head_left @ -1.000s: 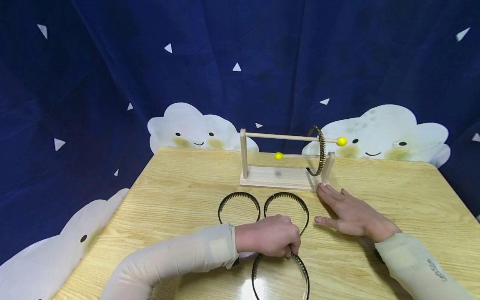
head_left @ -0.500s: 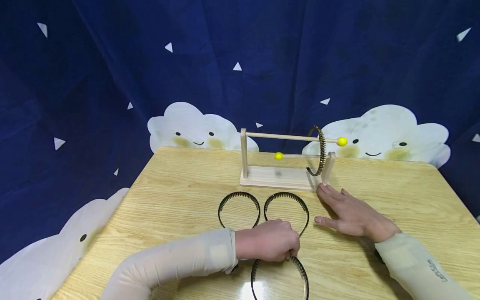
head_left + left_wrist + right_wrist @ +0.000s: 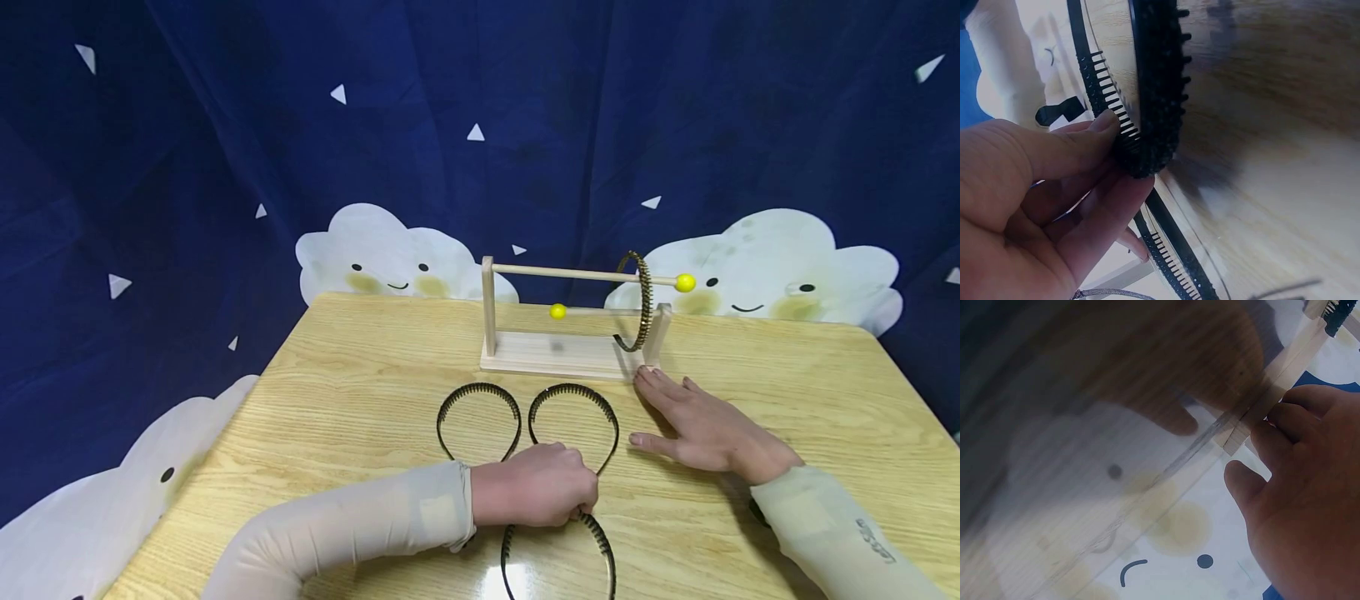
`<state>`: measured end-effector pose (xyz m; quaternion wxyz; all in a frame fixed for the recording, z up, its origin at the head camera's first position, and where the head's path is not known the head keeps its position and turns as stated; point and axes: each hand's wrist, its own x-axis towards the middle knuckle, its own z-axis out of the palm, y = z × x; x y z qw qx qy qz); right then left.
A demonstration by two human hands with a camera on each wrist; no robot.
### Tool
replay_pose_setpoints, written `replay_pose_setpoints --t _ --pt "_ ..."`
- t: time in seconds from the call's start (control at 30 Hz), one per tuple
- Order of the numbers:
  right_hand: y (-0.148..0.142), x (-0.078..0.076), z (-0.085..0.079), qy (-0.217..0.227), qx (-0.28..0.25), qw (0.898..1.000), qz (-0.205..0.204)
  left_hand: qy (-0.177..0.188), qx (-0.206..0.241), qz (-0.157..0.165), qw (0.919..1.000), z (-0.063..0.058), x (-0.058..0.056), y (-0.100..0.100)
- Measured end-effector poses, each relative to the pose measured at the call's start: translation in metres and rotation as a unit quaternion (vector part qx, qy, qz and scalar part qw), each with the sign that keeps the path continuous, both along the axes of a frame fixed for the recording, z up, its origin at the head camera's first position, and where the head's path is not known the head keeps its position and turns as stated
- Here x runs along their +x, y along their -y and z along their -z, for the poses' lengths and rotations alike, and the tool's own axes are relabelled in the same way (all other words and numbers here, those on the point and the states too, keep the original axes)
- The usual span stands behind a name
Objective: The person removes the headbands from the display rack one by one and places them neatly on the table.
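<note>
My left hand (image 3: pixel 536 486) pinches the toothed middle of a black comb headband (image 3: pixel 602 540) near the table's front. In the left wrist view, thumb and fingertips meet on that headband (image 3: pixel 1159 81). Just beyond lie two more black headbands, a left one (image 3: pixel 480 388) and a right one (image 3: pixel 573 389); the left arm and hand hide part of their near ends. Palm down, my right hand (image 3: pixel 701 429) has fairly straight fingers, with its fingertips at the right end of a wooden stand (image 3: pixel 558 354). The right wrist view shows the fingers (image 3: pixel 1294 422) against the stand's base.
A bronze-toned toothed headband (image 3: pixel 645 304) hangs on the stand's upper rod (image 3: pixel 558 272), close to its yellow end ball (image 3: pixel 685 283). The lower rod ends in another yellow ball (image 3: pixel 557 312). A dark blue curtain (image 3: pixel 480 192) hangs behind the wooden table (image 3: pixel 352 375).
My left hand has shifted slightly toward the table's front edge, and the pinched headband has come along a little. The right hand and the stand have stayed put.
</note>
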<state>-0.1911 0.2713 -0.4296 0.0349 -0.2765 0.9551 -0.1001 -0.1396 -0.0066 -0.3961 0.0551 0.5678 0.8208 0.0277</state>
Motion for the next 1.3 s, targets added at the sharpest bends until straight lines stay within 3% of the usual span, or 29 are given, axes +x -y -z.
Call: replay_pose_setpoints --t 0.4,1.3 --pt "-0.0007 0.0002 0.0009 -0.002 -0.002 1.000 -0.001 -0.004 0.012 0.002 0.9999 0.0035 0.0002 0.0013" --pt "-0.0007 -0.0001 0.0007 0.000 -0.002 1.000 -0.001 0.042 0.025 -0.027 0.9985 0.0072 -0.0046 0.0000"
